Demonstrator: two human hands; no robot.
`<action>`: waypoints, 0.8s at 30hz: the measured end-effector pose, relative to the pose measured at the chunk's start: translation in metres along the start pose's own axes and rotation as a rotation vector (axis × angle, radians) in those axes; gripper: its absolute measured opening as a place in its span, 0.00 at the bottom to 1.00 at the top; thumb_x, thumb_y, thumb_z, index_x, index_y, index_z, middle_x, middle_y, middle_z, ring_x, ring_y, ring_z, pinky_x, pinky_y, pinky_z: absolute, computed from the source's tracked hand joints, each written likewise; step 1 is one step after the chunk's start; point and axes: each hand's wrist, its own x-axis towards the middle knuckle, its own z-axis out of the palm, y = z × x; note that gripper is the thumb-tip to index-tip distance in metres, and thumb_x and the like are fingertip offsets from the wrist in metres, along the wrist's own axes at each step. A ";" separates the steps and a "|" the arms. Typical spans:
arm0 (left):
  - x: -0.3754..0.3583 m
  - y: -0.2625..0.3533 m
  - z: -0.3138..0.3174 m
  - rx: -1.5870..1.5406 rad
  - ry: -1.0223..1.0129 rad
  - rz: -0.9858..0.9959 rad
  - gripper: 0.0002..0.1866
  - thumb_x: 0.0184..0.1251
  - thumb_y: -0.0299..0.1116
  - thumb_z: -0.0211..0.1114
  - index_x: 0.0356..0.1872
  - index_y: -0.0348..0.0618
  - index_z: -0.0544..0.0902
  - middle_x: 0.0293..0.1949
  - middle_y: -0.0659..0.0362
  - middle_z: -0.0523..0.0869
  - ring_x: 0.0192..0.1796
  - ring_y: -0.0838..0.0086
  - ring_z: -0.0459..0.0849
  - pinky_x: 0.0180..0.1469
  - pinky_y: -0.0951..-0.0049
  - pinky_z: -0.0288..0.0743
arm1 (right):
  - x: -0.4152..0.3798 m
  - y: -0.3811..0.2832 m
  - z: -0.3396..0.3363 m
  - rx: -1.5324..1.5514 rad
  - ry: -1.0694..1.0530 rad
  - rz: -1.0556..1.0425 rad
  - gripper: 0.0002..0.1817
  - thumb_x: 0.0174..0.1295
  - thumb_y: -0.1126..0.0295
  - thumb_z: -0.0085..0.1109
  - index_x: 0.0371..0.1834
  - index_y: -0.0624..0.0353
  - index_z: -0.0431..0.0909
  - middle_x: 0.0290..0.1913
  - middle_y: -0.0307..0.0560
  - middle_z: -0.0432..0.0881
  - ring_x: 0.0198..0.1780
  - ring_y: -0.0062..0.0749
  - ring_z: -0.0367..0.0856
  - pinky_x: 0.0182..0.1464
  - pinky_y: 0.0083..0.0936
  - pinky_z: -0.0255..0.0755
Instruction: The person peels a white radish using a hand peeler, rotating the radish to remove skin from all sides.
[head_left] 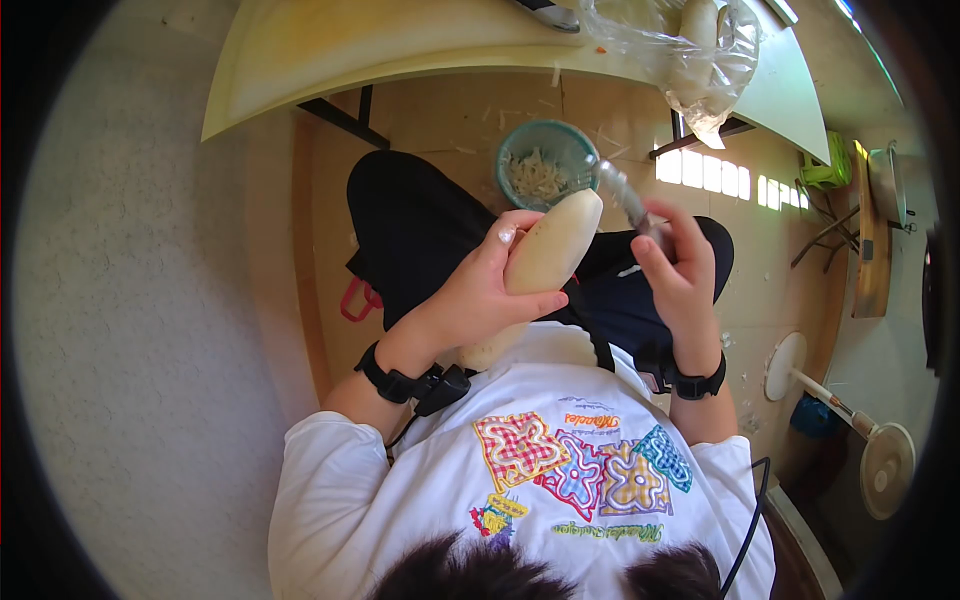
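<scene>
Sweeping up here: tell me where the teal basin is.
In the head view, the teal basin is on the floor, upper centre, just beyond the white vegetable in the left hand.

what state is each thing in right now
left hand: fingers closed around the vegetable
right hand: fingers closed on the tool
long pale vegetable: held, tilted, whether fully peeled cannot be told
tool: held up, blurred
basin: upright on the floor, partly filled
shavings: loose, heaped in the basin
plastic bag: crumpled, see-through, overhanging the table edge
floor: littered with pale scraps
</scene>
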 end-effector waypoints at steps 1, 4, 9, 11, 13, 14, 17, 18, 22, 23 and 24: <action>0.000 0.000 0.001 0.036 0.014 0.031 0.37 0.60 0.25 0.74 0.68 0.43 0.63 0.54 0.57 0.79 0.56 0.76 0.79 0.60 0.71 0.74 | -0.005 -0.002 0.003 -0.100 -0.039 -0.101 0.11 0.63 0.71 0.67 0.46 0.62 0.81 0.25 0.33 0.79 0.24 0.09 0.66 0.26 0.13 0.58; 0.001 -0.005 0.000 0.134 0.063 0.068 0.38 0.61 0.24 0.72 0.70 0.42 0.62 0.54 0.56 0.80 0.57 0.75 0.79 0.60 0.71 0.74 | -0.015 -0.011 0.013 -0.263 -0.168 -0.248 0.07 0.61 0.71 0.68 0.38 0.62 0.82 0.23 0.41 0.79 0.20 0.20 0.71 0.25 0.19 0.65; 0.000 0.001 -0.002 0.099 0.029 0.034 0.39 0.62 0.23 0.71 0.72 0.40 0.60 0.58 0.55 0.78 0.58 0.75 0.78 0.60 0.72 0.74 | -0.018 0.001 0.019 -0.377 -0.145 -0.305 0.09 0.60 0.67 0.71 0.37 0.60 0.84 0.24 0.45 0.82 0.20 0.29 0.78 0.25 0.22 0.68; 0.000 -0.002 -0.003 0.102 0.025 0.074 0.39 0.61 0.23 0.71 0.72 0.38 0.61 0.58 0.56 0.78 0.58 0.76 0.78 0.60 0.73 0.74 | -0.018 0.001 0.020 -0.396 -0.134 -0.313 0.09 0.59 0.67 0.72 0.37 0.60 0.84 0.24 0.45 0.82 0.21 0.30 0.79 0.25 0.22 0.69; 0.001 -0.005 -0.002 0.118 0.026 0.092 0.39 0.61 0.23 0.71 0.72 0.38 0.61 0.57 0.56 0.78 0.57 0.76 0.78 0.60 0.73 0.74 | -0.018 0.001 0.020 -0.390 -0.124 -0.312 0.09 0.59 0.67 0.72 0.37 0.60 0.84 0.24 0.45 0.82 0.21 0.30 0.80 0.25 0.22 0.70; 0.001 -0.005 -0.002 0.134 0.027 0.110 0.39 0.61 0.23 0.70 0.73 0.38 0.61 0.57 0.56 0.79 0.57 0.77 0.78 0.60 0.73 0.74 | -0.018 0.001 0.020 -0.390 -0.123 -0.312 0.09 0.59 0.67 0.72 0.37 0.60 0.84 0.24 0.45 0.82 0.21 0.30 0.80 0.25 0.22 0.70; -0.001 -0.004 -0.001 0.118 0.039 0.071 0.38 0.61 0.23 0.69 0.72 0.38 0.61 0.57 0.57 0.79 0.57 0.77 0.78 0.60 0.72 0.74 | -0.019 0.001 0.019 -0.409 -0.114 -0.321 0.09 0.59 0.67 0.72 0.36 0.60 0.84 0.25 0.46 0.83 0.21 0.30 0.80 0.25 0.21 0.70; 0.000 -0.003 -0.001 0.118 0.040 0.070 0.38 0.61 0.23 0.69 0.72 0.38 0.61 0.57 0.57 0.79 0.57 0.77 0.78 0.60 0.72 0.74 | -0.019 0.001 0.019 -0.408 -0.104 -0.297 0.09 0.59 0.67 0.71 0.36 0.60 0.84 0.25 0.45 0.83 0.21 0.29 0.79 0.26 0.21 0.70; -0.004 0.002 0.001 0.120 0.015 0.021 0.38 0.61 0.23 0.69 0.72 0.38 0.61 0.55 0.57 0.80 0.56 0.76 0.79 0.60 0.72 0.74 | -0.018 0.005 0.015 -0.327 -0.018 -0.175 0.08 0.61 0.69 0.70 0.35 0.62 0.84 0.24 0.44 0.82 0.23 0.25 0.78 0.28 0.20 0.70; -0.005 0.003 0.001 0.124 0.015 -0.006 0.38 0.61 0.24 0.68 0.72 0.38 0.61 0.55 0.57 0.81 0.56 0.76 0.79 0.60 0.72 0.74 | -0.017 0.005 0.012 -0.327 -0.018 -0.174 0.08 0.61 0.69 0.70 0.35 0.62 0.84 0.24 0.44 0.82 0.23 0.25 0.78 0.28 0.20 0.70; -0.006 0.002 0.001 0.125 0.014 -0.007 0.38 0.61 0.24 0.68 0.72 0.38 0.61 0.55 0.57 0.81 0.56 0.76 0.79 0.60 0.72 0.74 | -0.016 0.005 0.010 -0.326 -0.023 -0.162 0.08 0.62 0.69 0.69 0.35 0.62 0.84 0.23 0.43 0.81 0.23 0.23 0.76 0.28 0.20 0.69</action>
